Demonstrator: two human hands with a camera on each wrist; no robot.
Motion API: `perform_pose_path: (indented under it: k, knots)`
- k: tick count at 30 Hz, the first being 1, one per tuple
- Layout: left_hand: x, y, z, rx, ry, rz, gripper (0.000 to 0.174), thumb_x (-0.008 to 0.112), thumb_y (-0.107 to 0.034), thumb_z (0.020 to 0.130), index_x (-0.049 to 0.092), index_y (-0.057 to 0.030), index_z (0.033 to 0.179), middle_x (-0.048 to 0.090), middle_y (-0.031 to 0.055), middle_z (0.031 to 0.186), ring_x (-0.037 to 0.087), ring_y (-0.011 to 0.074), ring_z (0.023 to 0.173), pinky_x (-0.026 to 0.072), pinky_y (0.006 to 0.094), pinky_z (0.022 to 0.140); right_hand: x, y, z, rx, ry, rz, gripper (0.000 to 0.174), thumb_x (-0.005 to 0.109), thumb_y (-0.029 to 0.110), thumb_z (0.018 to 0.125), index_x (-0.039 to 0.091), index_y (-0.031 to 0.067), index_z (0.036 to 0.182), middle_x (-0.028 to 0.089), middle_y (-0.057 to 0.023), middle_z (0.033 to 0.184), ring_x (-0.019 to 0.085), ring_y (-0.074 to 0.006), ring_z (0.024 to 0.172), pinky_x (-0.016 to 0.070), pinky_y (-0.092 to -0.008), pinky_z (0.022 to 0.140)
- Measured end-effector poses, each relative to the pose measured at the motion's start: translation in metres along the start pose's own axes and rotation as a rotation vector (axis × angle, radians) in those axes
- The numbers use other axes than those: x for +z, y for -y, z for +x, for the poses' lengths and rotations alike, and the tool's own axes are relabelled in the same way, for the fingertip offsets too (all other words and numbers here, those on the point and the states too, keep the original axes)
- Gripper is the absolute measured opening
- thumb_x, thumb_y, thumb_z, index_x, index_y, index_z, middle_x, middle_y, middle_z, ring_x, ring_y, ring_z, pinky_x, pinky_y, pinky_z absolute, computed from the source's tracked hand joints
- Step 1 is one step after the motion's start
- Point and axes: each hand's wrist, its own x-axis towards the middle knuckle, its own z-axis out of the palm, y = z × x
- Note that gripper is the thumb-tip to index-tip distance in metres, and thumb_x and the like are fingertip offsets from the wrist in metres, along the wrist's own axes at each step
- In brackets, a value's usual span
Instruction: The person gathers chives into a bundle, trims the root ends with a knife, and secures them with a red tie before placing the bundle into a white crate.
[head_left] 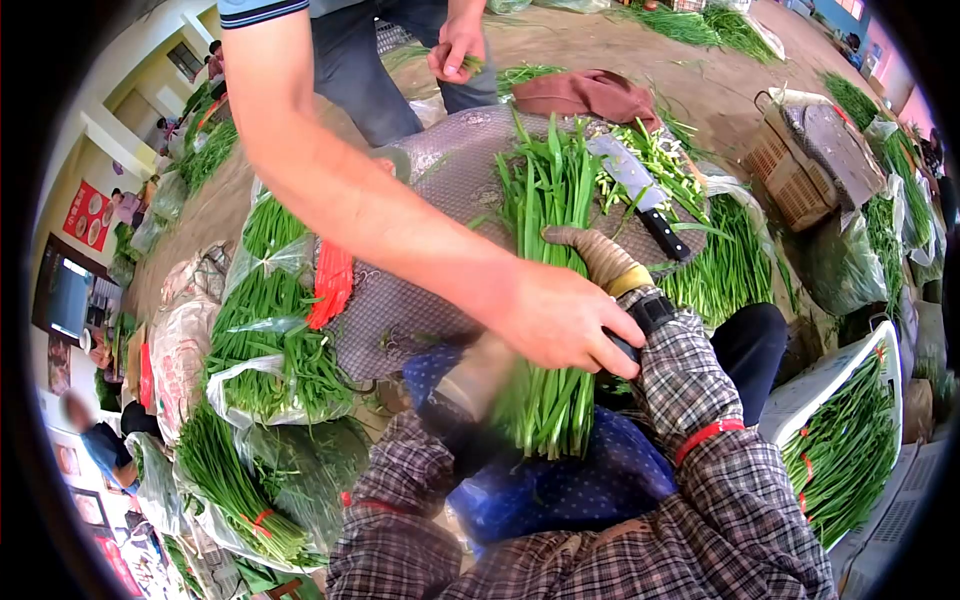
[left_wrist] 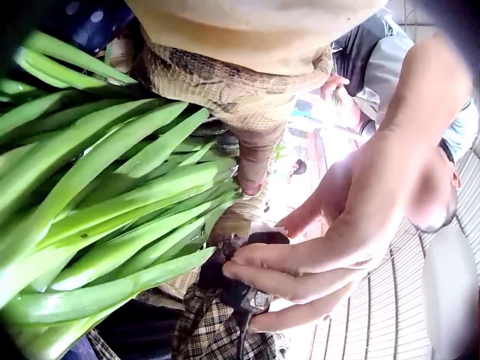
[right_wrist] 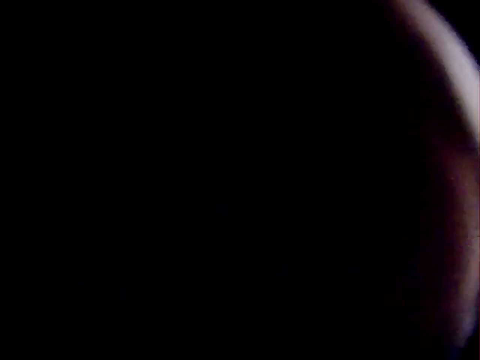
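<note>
In the head view a bunch of green chives (head_left: 550, 200) stands out between my two gloved hands, broad leaves away from me and stalk ends near my lap. My right hand (head_left: 603, 258) grips the bunch from the right side, thumb across the leaves. Blurred, my left hand (head_left: 478, 385) is at the bunch's lower left. The left wrist view has its glove (left_wrist: 232, 45) above the leaves (left_wrist: 112, 202), one bare fingertip beside them; its other fingers are hidden. Another person's hand (head_left: 565, 318) reaches across and touches the black camera (left_wrist: 247, 289) on my right wrist. The right wrist view is nearly all dark.
A knife (head_left: 635, 180) with a black handle lies on the grey padded surface (head_left: 440, 190), beside cut stalks (head_left: 665, 160) and a brown cloth (head_left: 580, 92). Red ties (head_left: 332, 285) hang at its left. Bagged greens (head_left: 270, 330) and a white crate (head_left: 845, 430) surround me.
</note>
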Motion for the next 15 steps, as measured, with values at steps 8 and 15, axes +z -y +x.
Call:
perform_pose_path:
  k: [8, 15]
  knots:
    - [-0.001, 0.004, 0.007, 0.147, 0.128, 0.164, 0.025, 0.056, -0.013, 0.078, 0.072, -0.0051, 0.096, 0.056, 0.0072, 0.127, 0.048, 0.0212, 0.125, 0.0317, 0.0354, 0.116, -0.002, 0.0, 0.002, -0.087, 0.065, -0.046, 0.068, 0.081, 0.036, 0.071, 0.049, -0.0003, 0.119, 0.058, -0.0146, 0.1, 0.058, -0.024, 0.08, 0.0524, -0.0351, 0.071]
    - [-0.002, 0.005, 0.004, 0.155, 0.144, 0.134, 0.022, 0.056, -0.012, 0.08, 0.071, -0.0043, 0.094, 0.052, 0.0062, 0.13, 0.047, 0.0234, 0.126, 0.0349, 0.0351, 0.113, -0.004, 0.001, 0.007, -0.214, 0.166, -0.083, 0.062, 0.078, 0.035, 0.074, 0.052, 0.0004, 0.119, 0.061, -0.0134, 0.098, 0.06, -0.0231, 0.077, 0.0531, -0.0346, 0.069]
